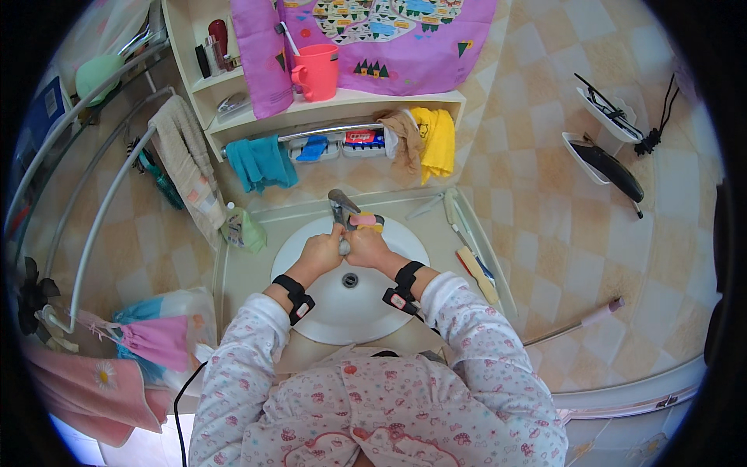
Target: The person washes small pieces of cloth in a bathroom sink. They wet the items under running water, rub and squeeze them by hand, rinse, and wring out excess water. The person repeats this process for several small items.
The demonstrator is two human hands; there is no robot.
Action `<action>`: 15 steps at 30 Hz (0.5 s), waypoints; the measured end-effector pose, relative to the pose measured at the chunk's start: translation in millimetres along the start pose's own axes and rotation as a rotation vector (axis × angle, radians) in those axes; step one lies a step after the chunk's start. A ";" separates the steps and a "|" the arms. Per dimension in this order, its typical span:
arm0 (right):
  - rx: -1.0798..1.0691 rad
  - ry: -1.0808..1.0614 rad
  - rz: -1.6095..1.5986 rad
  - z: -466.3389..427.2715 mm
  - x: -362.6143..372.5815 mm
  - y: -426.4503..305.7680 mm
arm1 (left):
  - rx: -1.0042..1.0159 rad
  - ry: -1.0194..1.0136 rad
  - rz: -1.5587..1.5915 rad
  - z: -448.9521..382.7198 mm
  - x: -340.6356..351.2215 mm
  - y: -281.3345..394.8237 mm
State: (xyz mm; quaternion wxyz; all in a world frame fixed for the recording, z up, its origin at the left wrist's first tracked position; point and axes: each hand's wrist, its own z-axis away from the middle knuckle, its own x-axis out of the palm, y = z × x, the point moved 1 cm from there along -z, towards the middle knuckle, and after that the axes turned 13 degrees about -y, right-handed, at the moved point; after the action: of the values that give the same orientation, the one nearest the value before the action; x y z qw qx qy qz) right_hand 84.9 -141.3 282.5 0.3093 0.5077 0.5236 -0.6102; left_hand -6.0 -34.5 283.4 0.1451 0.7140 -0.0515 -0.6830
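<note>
Both of my hands meet over the back of the white washbasin (362, 318), just in front of the metal faucet (338, 204). My left hand (320, 251) and my right hand (365, 246) are closed around a small greyish-white object (344, 247), probably wet cloth, whose lower end shows between them. Whether part of the faucet spout is also between the hands cannot be told. A pink and yellow sponge-like item (366, 220) lies behind my right hand, beside the faucet. Below the hands sits the round drain (350, 281).
Left of the basin stands a green bottle (242, 227); brushes (477, 274) lie along the counter's right side. Above, small cloths (261, 163) hang from a rail under a shelf (373, 100) bearing a red cup (318, 73) with a toothbrush. Curved metal rails (96, 233) stand at left.
</note>
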 end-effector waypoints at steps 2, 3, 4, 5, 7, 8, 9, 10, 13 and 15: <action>0.006 -0.023 -0.083 -2.8 6.6 4.9 | 0.029 0.013 -0.052 -2.3 0.7 -2.5; 0.013 -0.024 -0.155 -3.5 10.0 7.5 | 0.043 0.024 -0.084 -3.9 1.7 -4.0; 0.022 -0.027 -0.229 -3.9 13.4 9.9 | 0.068 0.028 -0.093 -5.4 3.0 -5.7; 0.009 -0.029 -0.313 -4.1 16.8 11.8 | 0.092 0.037 -0.108 -6.7 4.4 -7.4; 0.013 -0.003 -0.407 -5.6 22.9 14.9 | 0.133 0.066 -0.136 -9.3 6.3 -10.7; 0.012 -0.003 -0.473 -6.8 25.7 15.9 | 0.150 0.085 -0.150 -10.1 6.7 -12.2; 0.018 0.007 -0.501 -7.9 27.9 16.6 | 0.164 0.105 -0.168 -10.7 6.7 -13.4; 0.033 0.003 -0.544 -9.0 29.8 17.0 | 0.181 0.118 -0.170 -11.1 6.4 -14.6; 0.086 -0.016 -0.700 -11.1 32.8 17.7 | 0.211 0.147 -0.187 -12.1 4.2 -17.0; 0.129 -0.034 -0.783 -10.8 33.6 17.8 | 0.214 0.154 -0.190 -12.6 3.2 -17.7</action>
State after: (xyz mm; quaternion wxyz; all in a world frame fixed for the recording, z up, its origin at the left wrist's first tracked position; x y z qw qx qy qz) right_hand 94.4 -130.4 245.6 0.0290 0.2779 0.6330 -0.7219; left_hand 4.4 -16.8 275.6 0.0063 0.7774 -0.0450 -0.6273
